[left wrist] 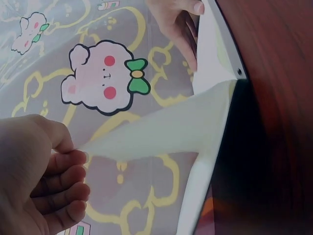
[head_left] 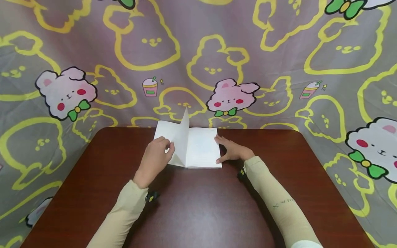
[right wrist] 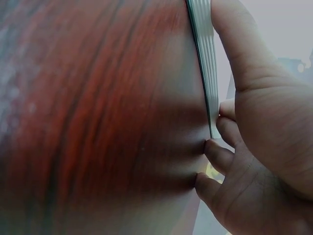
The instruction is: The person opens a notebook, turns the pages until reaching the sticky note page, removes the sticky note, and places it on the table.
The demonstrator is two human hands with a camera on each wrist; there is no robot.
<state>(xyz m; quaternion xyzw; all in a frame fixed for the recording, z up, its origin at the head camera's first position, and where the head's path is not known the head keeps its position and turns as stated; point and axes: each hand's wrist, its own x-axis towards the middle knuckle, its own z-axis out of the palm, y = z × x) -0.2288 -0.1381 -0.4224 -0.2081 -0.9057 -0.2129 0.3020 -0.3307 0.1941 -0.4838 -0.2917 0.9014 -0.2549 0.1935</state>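
An open notebook [head_left: 203, 148] with whitish pages lies on the dark wooden table, its spine running away from me. One page [head_left: 185, 137] stands up near the spine. My left hand [head_left: 155, 156] is over the notebook's left side. In the left wrist view, its thumb and forefinger pinch the tip of the lifted page [left wrist: 161, 129], with the other fingers curled in. At the right edge, my right hand [head_left: 234, 150] rests with thumb and fingers spread. The right wrist view shows its thumb [right wrist: 244, 44] along the page stack [right wrist: 205, 54] and its fingertips down at the table beside it.
The brown table [head_left: 198, 206] has rounded far corners. Behind it and on both sides hangs a grey cloth [head_left: 173, 20] with yellow outlines and cartoon animal heads. The notebook lies close to the table's far edge. Dark straps with small devices sit at both wrists.
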